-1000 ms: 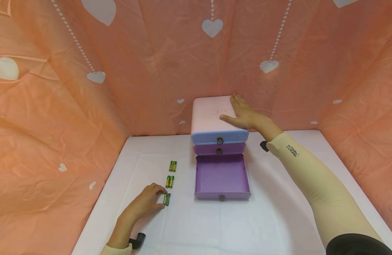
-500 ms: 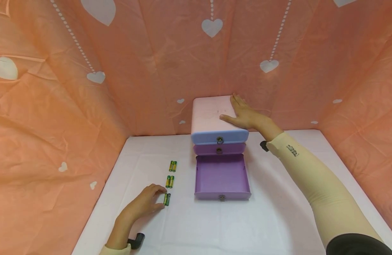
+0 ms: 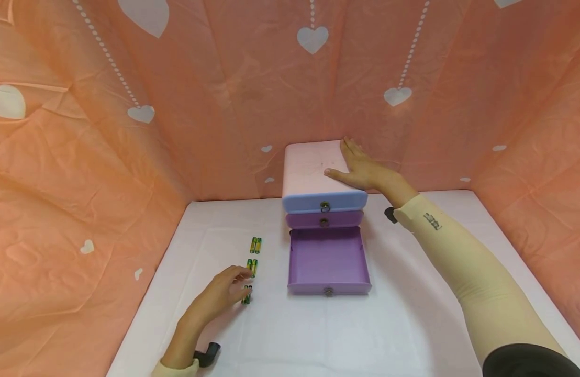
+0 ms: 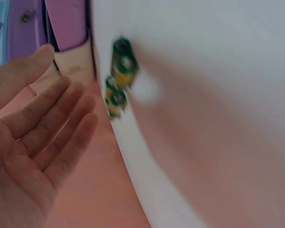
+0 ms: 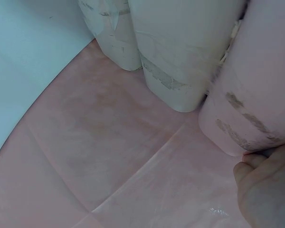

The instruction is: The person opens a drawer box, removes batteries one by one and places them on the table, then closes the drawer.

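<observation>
Three pairs of small green-and-yellow batteries lie in a column on the white tabletop: a far pair (image 3: 255, 245), a middle pair (image 3: 254, 268) and a near pair (image 3: 246, 299). My left hand (image 3: 219, 293) hovers over the near pair, thumb and fingers spread apart, partly covering the near and middle pairs. In the left wrist view, the left palm (image 4: 28, 142) holds nothing, and blurred batteries (image 4: 125, 66) lie beyond the fingertips. My right hand (image 3: 365, 170) rests with spread fingers on the pink top of a small drawer unit (image 3: 309, 162). Its bottom purple drawer (image 3: 328, 289) is pulled out, with nothing inside.
The unit's blue drawer (image 3: 304, 202) and middle purple drawer (image 3: 301, 220) are closed. Behind stands an orange cloth backdrop (image 3: 233, 104) with white hearts. In the right wrist view, the unit's taped side (image 5: 175, 57) stands close to the pink cloth (image 5: 109, 142).
My left hand has shifted slightly right and lifted, its fingers now reaching over the near and middle battery pairs. The right hand and the drawer unit stay as they were.
</observation>
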The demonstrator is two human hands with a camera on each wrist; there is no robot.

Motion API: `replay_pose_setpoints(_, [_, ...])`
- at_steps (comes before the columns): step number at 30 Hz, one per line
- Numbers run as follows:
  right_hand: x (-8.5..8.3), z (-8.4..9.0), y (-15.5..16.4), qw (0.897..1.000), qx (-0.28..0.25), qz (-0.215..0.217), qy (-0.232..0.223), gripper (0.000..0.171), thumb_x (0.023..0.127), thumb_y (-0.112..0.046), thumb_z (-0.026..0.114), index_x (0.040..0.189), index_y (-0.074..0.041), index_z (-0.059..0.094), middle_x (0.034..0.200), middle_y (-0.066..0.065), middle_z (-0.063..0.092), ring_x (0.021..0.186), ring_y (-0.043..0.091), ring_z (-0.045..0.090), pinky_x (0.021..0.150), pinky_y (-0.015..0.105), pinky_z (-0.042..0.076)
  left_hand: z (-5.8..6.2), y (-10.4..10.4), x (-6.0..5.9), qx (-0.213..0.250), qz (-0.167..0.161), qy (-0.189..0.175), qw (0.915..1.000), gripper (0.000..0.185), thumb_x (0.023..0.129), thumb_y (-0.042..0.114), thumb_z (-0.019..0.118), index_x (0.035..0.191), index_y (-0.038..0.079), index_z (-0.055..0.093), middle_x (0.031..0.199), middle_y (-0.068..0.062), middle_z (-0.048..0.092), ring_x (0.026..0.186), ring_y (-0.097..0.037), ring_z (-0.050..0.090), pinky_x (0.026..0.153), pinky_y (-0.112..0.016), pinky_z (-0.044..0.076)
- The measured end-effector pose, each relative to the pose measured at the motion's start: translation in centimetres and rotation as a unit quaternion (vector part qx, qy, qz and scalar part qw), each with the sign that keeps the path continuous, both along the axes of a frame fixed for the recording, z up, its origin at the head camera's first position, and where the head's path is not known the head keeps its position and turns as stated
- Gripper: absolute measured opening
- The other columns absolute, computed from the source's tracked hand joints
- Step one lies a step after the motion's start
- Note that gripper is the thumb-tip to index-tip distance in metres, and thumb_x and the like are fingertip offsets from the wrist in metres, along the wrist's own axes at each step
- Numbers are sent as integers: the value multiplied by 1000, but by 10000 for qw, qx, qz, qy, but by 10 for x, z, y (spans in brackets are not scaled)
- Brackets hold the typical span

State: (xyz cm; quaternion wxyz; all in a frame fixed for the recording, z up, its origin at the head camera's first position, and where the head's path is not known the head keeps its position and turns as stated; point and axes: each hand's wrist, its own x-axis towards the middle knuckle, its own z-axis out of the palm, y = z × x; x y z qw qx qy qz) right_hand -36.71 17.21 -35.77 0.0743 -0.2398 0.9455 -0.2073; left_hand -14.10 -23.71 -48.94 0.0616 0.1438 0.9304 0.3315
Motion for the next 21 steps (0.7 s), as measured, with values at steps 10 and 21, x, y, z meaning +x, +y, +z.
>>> replay_pose_setpoints(10, [-1, -1, 0, 10000, 30, -14, 8, 115, 102, -78, 42, 167, -3, -15, 176, 11, -26, 164, 30, -20, 133, 52, -6, 7, 32, 1, 665, -269, -63, 9974, 31, 103, 17, 75, 129, 2, 69, 129, -10, 71, 118, -34, 69, 102, -51, 58])
replay_pose_setpoints(21, [-1, 0, 1, 10000, 0, -32, 5, 115, 102, -78, 42, 168, -3, -15, 176, 12, -25, 164, 32, -18, 134, 52, -5, 7, 72, 11, 1116, -764, 50, 9908, 24, 102, 13, 75, 125, 5, 73, 122, -7, 76, 114, -24, 71, 101, -38, 60])
